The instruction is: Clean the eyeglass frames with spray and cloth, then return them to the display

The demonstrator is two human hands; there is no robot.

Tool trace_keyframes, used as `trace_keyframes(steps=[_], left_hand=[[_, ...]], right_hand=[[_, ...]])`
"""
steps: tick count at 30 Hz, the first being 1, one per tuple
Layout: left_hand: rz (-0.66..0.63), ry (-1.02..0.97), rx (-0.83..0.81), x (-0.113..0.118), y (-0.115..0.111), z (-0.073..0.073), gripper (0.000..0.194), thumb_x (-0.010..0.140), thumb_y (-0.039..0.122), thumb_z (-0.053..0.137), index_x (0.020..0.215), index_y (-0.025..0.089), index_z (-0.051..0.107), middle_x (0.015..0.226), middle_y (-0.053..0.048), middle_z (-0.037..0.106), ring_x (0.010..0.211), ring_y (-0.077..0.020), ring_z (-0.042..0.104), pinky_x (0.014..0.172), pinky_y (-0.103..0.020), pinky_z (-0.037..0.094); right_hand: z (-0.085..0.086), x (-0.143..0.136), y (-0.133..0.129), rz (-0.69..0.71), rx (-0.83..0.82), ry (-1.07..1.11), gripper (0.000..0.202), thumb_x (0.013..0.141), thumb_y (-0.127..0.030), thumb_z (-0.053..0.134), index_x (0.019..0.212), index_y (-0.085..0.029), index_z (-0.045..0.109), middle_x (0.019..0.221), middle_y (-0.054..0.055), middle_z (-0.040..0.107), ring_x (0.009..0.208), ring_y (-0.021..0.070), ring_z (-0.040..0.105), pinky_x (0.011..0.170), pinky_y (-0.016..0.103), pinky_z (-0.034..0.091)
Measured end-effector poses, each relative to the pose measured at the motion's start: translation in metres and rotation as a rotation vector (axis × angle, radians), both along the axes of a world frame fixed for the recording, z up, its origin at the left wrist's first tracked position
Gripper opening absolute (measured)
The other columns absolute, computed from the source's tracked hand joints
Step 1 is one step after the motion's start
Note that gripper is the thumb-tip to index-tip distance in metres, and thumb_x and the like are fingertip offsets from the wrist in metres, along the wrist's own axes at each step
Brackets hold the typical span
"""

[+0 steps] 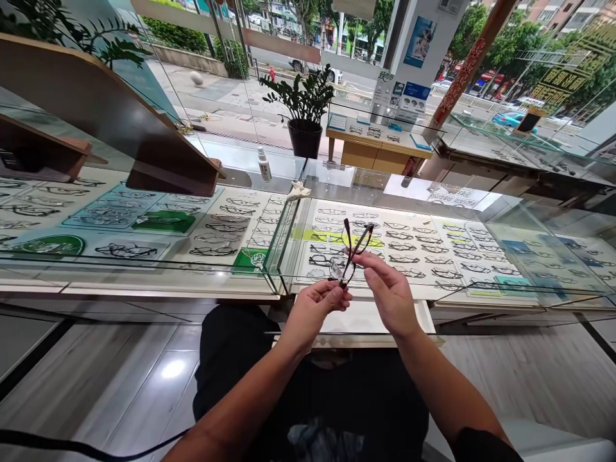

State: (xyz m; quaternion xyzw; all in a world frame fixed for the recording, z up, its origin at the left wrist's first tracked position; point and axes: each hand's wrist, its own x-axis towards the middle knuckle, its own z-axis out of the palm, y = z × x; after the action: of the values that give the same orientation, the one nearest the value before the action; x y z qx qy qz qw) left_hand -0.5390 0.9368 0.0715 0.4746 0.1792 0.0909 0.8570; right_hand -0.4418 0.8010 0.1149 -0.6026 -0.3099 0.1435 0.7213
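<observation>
I hold a pair of dark-framed glasses [350,253] in front of a glass display counter [289,282]. My left hand [315,308] pinches the lens end of the frame from below. My right hand [387,289] touches the frame from the right, its fingers on one temple arm. Both temple arms point up and away from me. Under the glass lie several rows of glasses on white trays [409,250].
A white spray bottle [264,164] and a crumpled white cloth [298,190] sit on the countertop. A wooden display stand [144,141] stands at the left. A potted plant [305,112] and a low wooden table [375,151] are behind the counter, by the window.
</observation>
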Motion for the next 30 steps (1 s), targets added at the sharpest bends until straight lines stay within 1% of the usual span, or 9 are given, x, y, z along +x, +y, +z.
trace_keyframes(steps=[3, 6, 8, 11, 14, 17, 21, 25, 30], left_hand=[[0.01, -0.024, -0.002, 0.0, 0.002, -0.002, 0.055, 0.065, 0.061, 0.095, 0.086, 0.014, 0.075, 0.076, -0.006, 0.076, 0.069, -0.0149, 0.066, 0.071, -0.029, 0.052], [0.03, -0.065, 0.004, 0.0, 0.003, -0.004, 0.056, 0.062, 0.061, 0.097, 0.081, 0.014, 0.074, 0.074, -0.005, 0.075, 0.067, -0.0134, 0.065, 0.072, -0.028, 0.051], [0.036, -0.084, 0.004, 0.001, 0.003, -0.006, 0.056, 0.06, 0.062, 0.097, 0.079, 0.014, 0.074, 0.073, -0.005, 0.075, 0.066, -0.0134, 0.064, 0.072, -0.028, 0.051], [0.026, -0.102, 0.002, 0.003, 0.004, -0.009, 0.057, 0.06, 0.063, 0.097, 0.079, 0.014, 0.074, 0.074, -0.006, 0.075, 0.067, -0.0143, 0.065, 0.072, -0.029, 0.051], [0.004, -0.092, 0.014, 0.004, 0.005, -0.01, 0.057, 0.059, 0.063, 0.097, 0.079, 0.014, 0.074, 0.076, -0.006, 0.075, 0.069, -0.0155, 0.066, 0.071, -0.03, 0.051], [-0.026, -0.07, 0.022, 0.003, 0.006, -0.008, 0.055, 0.062, 0.061, 0.096, 0.081, 0.014, 0.074, 0.076, -0.007, 0.074, 0.069, -0.0158, 0.066, 0.071, -0.03, 0.052], [-0.132, -0.05, -0.064, 0.002, 0.008, -0.006, 0.055, 0.069, 0.063, 0.092, 0.084, 0.014, 0.074, 0.077, -0.008, 0.074, 0.068, -0.0161, 0.065, 0.071, -0.031, 0.052], [-0.162, -0.038, -0.085, 0.003, 0.009, -0.004, 0.058, 0.068, 0.067, 0.091, 0.078, 0.013, 0.072, 0.069, -0.007, 0.071, 0.063, -0.0142, 0.062, 0.069, -0.029, 0.051], [-0.149, -0.012, -0.062, 0.002, 0.006, -0.001, 0.057, 0.068, 0.065, 0.091, 0.076, 0.013, 0.071, 0.065, -0.004, 0.069, 0.06, -0.0114, 0.06, 0.066, -0.026, 0.049]], right_hand=[[0.003, -0.002, 0.002, 0.013, 0.026, -0.002, 0.023, 0.099, -0.046, 0.07, 0.115, -0.033, 0.082, 0.13, 0.005, 0.076, 0.136, 0.0285, 0.062, 0.123, 0.052, 0.043], [0.004, -0.002, 0.005, 0.058, 0.083, 0.014, 0.017, 0.1, -0.042, 0.07, 0.101, -0.029, 0.081, 0.125, 0.007, 0.077, 0.131, 0.0296, 0.066, 0.118, 0.052, 0.047], [0.003, -0.001, 0.007, 0.049, 0.108, 0.027, 0.017, 0.099, -0.043, 0.07, 0.095, -0.027, 0.077, 0.123, 0.008, 0.077, 0.129, 0.0302, 0.068, 0.115, 0.052, 0.05], [0.0, 0.002, 0.013, -0.016, 0.118, 0.064, 0.02, 0.096, -0.047, 0.073, 0.101, -0.028, 0.07, 0.126, 0.009, 0.076, 0.128, 0.0297, 0.068, 0.113, 0.051, 0.051], [-0.004, 0.006, 0.019, -0.016, 0.09, 0.117, 0.027, 0.093, -0.048, 0.075, 0.111, -0.028, 0.071, 0.123, 0.009, 0.077, 0.124, 0.0289, 0.069, 0.112, 0.049, 0.052], [-0.008, 0.01, 0.023, 0.002, 0.067, 0.125, 0.021, 0.093, -0.047, 0.076, 0.1, -0.027, 0.076, 0.113, 0.007, 0.077, 0.117, 0.0279, 0.07, 0.11, 0.049, 0.052], [-0.012, 0.013, 0.024, -0.033, 0.102, 0.115, 0.018, 0.09, -0.043, 0.08, 0.085, -0.026, 0.076, 0.109, 0.005, 0.074, 0.107, 0.0249, 0.07, 0.104, 0.045, 0.055], [-0.009, 0.01, 0.024, -0.026, 0.105, 0.087, 0.014, 0.091, -0.037, 0.08, 0.083, -0.026, 0.078, 0.106, 0.004, 0.07, 0.103, 0.0223, 0.067, 0.098, 0.04, 0.056], [-0.005, 0.007, 0.021, -0.032, 0.075, 0.039, 0.012, 0.093, -0.036, 0.079, 0.084, -0.027, 0.079, 0.103, 0.005, 0.071, 0.104, 0.0234, 0.066, 0.098, 0.041, 0.056]])
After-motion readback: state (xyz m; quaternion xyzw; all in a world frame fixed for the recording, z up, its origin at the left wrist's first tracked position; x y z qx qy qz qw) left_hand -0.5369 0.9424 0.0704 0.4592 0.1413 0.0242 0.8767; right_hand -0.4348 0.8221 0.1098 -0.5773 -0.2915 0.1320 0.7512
